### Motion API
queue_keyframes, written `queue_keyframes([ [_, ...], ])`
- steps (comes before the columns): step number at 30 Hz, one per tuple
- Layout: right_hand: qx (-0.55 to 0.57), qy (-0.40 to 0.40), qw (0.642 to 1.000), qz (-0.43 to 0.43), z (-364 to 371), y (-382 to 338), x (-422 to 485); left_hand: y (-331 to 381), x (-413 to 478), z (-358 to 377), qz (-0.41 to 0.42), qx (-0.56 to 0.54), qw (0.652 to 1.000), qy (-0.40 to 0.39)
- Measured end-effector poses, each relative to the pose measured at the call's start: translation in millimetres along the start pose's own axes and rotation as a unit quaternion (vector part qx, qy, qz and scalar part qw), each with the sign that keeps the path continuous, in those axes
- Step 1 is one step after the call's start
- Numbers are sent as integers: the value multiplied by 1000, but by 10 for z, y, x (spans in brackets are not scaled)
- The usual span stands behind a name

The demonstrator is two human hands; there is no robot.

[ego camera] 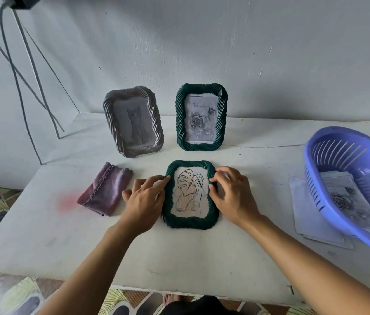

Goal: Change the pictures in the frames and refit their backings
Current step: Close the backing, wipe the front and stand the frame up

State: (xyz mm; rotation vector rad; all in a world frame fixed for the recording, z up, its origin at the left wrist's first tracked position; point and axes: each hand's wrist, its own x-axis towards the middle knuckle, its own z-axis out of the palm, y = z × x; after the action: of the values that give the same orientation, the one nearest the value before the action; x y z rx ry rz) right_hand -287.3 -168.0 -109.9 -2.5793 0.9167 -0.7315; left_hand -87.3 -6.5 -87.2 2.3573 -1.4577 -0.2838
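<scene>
A dark green twisted-edge frame lies flat and face up in the middle of the white table, showing a line drawing of a leaf. My left hand touches its left edge with loosely bent fingers. My right hand curls its fingers over the frame's right edge. Behind it, two frames stand upright: a silver-grey one with a cat picture and a green one with a rose drawing.
A folded purple cloth lies left of the flat frame. At the right, a blue plastic basket holds printed pictures and sits on loose sheets. Tripod legs and cables stand at the back left. The wall is close behind.
</scene>
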Motion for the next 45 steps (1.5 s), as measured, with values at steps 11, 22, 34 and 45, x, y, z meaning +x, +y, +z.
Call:
queue_keyframes([
  [11, 3, -7, 1000, 12, -7, 5, -16, -725, -114, -620, -265, 23, 958, 112],
  [22, 17, -2, 1000, 15, -13, -20, -19, -794, -1, -883, -285, -90, 954, 37],
  [34, 189, 31, 980, 47, -213, -386, 3, 61, -233, -892, -165, -429, 881, 113],
  [45, 484, -50, 840, 242, -524, -860, 178, 680, -75, -564, -30, -480, 874, 70],
])
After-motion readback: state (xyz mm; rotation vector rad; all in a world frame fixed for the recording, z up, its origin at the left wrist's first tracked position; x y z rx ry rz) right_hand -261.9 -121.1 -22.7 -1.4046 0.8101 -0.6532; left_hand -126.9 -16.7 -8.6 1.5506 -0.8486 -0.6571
